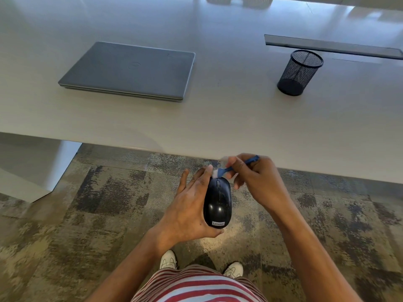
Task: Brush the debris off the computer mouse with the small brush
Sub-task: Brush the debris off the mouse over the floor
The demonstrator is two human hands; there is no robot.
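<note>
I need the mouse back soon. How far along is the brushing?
Done: mouse picked up in the left hand, brush gripped in the right hand. In hand: bristles sit at the front end, near the wheel. Left: pale specks still show on the mouse's back.

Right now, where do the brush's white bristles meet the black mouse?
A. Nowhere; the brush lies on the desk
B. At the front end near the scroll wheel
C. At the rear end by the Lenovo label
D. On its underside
B: the small brush, held in the right hand, has its white bristles at the front edge of the mouse, just ahead of the scroll wheel, while the left hand holds the mouse.
</note>
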